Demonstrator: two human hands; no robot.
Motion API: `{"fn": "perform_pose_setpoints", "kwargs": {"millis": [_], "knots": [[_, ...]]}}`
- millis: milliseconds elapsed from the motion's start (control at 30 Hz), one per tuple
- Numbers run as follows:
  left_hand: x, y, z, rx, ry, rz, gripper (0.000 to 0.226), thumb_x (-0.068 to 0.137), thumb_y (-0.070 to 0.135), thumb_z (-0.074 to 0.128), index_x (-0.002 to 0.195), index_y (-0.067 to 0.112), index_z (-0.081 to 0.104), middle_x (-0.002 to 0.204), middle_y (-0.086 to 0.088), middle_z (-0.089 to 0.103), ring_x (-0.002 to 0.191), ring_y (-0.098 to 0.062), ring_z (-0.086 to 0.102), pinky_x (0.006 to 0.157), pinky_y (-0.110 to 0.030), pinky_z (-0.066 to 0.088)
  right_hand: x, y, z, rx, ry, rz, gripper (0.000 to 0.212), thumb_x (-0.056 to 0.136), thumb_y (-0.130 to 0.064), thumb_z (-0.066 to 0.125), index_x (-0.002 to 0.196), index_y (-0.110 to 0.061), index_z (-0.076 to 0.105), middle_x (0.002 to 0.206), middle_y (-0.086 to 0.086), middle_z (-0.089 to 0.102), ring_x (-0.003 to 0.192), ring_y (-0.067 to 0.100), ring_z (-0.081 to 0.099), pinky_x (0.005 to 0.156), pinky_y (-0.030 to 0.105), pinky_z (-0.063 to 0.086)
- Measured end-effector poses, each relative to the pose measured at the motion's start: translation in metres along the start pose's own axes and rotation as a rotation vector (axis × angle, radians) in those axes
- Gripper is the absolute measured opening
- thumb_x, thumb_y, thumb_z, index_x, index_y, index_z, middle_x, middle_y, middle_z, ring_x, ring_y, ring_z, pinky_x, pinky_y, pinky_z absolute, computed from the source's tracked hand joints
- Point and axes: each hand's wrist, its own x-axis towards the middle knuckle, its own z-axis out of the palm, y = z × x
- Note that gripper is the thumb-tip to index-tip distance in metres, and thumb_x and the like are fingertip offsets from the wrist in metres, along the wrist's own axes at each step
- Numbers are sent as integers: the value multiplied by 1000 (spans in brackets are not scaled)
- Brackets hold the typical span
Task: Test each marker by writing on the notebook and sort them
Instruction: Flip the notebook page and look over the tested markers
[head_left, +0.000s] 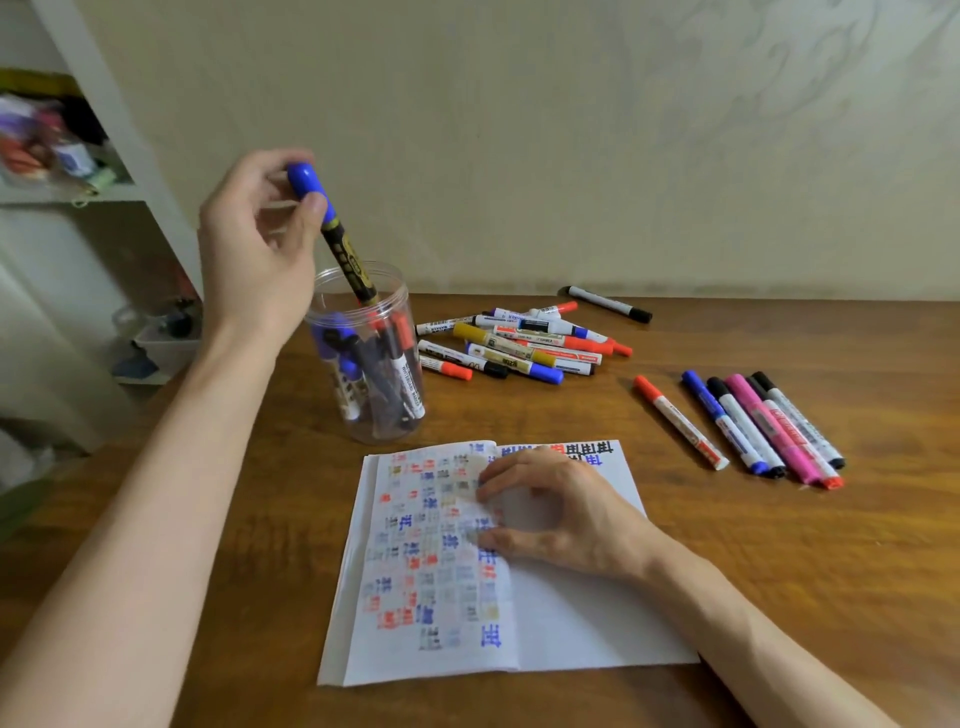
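A person's two bare hands work at a brown wooden counter (779, 571), seen from above. The left hand (254, 249) is raised at the far left, over a clear plastic jar (382, 431). Its thumb and fingers (310, 209) pinch the blue cap of a black marker (347, 259). The marker is tilted, with its lower end just inside the jar's mouth. Several other markers stand in the jar.

An open notebook (571, 623) lies near the viewer at the centre. Its left page is covered with small test marks in blue, red, black and yellow. The right page is mostly blank, with a row of marks along its far edge. The right hand (556, 514) rests on the notebook across the fold, fingers (493, 480) loosely arched, their tips and the thumb pressing the paper; it holds nothing.

Beyond the notebook, right of the jar, lies a loose pile of markers (519, 345). A lone black-capped marker (608, 303) lies just behind it, near the wall. At the right, a row of markers (769, 426) lies side by side, and a red marker (680, 422) lies just left of that row. A white shelf (104, 192) with blurred clutter stands at the far left.
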Motion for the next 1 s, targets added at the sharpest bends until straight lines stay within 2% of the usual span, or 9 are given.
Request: {"fn": "perform_pose_setpoints", "kwargs": {"millis": [100,200,400,767,900,1000], "knots": [[-7,-7,4,13,-10,10,28,98,15,62,126,16,62,110,-3,71,102,-12,70,85,-18,53,0,0,0,5,2,3,43,84,-57,82,121,-35,76,134,-24,64,131,-10,49,115,25,41],[-9,-6,6,-5,21,38,27,97,15,64,123,21,60,106,-3,73,100,-11,72,86,-23,56,0,0,0,11,-1,3,42,84,-56,82,120,-35,77,134,-24,64,131,-10,49,114,26,42],[-10,-6,7,4,70,58,28,96,14,65,118,25,52,96,7,71,96,-13,74,85,-27,57,0,1,0,8,1,-4,43,84,-57,82,120,-35,77,134,-24,64,130,-9,50,114,29,44],[-19,-6,8,40,159,85,31,96,9,63,118,28,52,98,11,67,95,-8,72,89,-24,56,0,3,1,12,1,-10,42,85,-55,82,120,-34,77,135,-23,64,131,-6,52,115,34,44],[-22,-12,8,143,84,34,27,97,15,67,121,23,58,101,5,69,95,-3,71,87,-24,57,0,4,1,15,-1,-5,42,85,-55,82,121,-34,76,135,-24,63,131,-6,51,115,35,44],[-28,-20,7,217,-27,-34,29,94,15,71,121,18,60,109,2,72,99,-6,71,87,-26,59,0,4,1,17,0,-7,42,85,-55,82,120,-34,77,135,-23,64,131,-5,52,114,35,45]]}}
